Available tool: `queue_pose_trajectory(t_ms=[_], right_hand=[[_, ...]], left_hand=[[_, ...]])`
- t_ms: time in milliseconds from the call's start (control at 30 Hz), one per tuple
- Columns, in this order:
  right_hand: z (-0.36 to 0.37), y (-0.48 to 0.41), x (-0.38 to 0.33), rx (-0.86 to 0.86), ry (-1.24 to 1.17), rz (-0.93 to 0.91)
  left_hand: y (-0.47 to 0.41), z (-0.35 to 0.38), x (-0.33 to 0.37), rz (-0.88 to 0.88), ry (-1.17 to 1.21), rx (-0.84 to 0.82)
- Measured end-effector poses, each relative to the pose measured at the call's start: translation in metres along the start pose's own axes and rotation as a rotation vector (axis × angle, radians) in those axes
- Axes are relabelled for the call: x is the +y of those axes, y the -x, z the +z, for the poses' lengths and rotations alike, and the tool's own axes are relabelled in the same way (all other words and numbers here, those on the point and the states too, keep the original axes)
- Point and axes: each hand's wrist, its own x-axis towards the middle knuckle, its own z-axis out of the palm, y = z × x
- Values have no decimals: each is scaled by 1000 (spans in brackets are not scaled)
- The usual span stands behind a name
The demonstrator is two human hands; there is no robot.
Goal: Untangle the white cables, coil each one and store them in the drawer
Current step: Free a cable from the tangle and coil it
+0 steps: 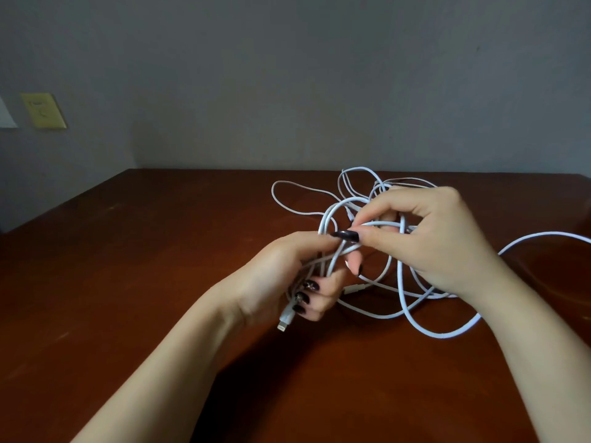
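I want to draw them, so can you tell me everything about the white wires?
The white cables are thin, smooth and rubbery-looking, knotted into loose loops on the brown table. The left hand grips a bunch of strands, a small plug poking out below. The right hand pinches a loop. One strand trails off right.

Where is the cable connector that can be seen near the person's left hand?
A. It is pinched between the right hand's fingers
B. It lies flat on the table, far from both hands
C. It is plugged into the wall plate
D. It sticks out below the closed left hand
D: the white connector sticks out under the left hand, which is closed around several strands of the white cables.
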Motion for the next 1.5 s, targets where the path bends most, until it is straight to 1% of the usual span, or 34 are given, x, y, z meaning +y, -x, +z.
queue_pose_trajectory(t_ms=[167,233,300,367,500,600,667,700,733,767,800,833,867,900,967,1000,1067,1167,1200,1333,1433,1500], right_hand=[[-1,0,1,-2,33,19],[-2,0,-1,-4,42,28],[-3,0,-1,-26,60,55],[-3,0,0,-59,76,74],[-3,-1,3,-130,38,155],[-4,-2,5,-187,-51,212],[-5,-2,5,-211,-76,220],[-6,-2,6,-223,-71,217],[-6,-2,5,-225,-63,216],[-6,-2,5,-229,-54,214],[-6,-3,4,-233,-44,211],[-6,-3,4,-236,-33,208],[-5,-2,4,-240,-23,207],[-5,-2,5,-242,-14,207],[-5,-2,7,-255,11,202],[-5,-1,7,-273,24,201],[-4,0,6,-315,33,208],[-4,0,10,-318,39,214],[-4,0,11,-316,42,219],[-2,0,11,-310,26,211],[1,0,8,-290,-13,194],[3,0,5,-336,4,178]], left_hand=[[-5,-6,1,-41,85,-85],[-16,-6,0,-67,65,-19],[-18,-5,0,-120,-5,124],[-16,-4,-2,-108,-53,177],[-10,-7,-6,-79,-185,88],[-12,-5,-4,-73,-160,36],[-14,-6,-3,-92,-142,-72],[-13,-6,-2,-102,-170,-117],[-12,-4,-2,-111,-219,-122],[-12,-2,-1,-123,-262,-95],[-11,0,-1,-133,-310,-34],[-8,2,1,-122,-358,61],[-5,2,1,-86,-433,144],[-3,3,2,-44,-516,193],[0,2,1,42,-639,172],[2,2,0,58,-670,178],[5,-1,0,37,-651,177],[5,-1,-2,-28,-459,20],[5,-1,-2,-43,-425,1],[10,-2,3,8,-444,9],[13,-8,5,54,-396,51],[12,-12,3,89,-339,75]])
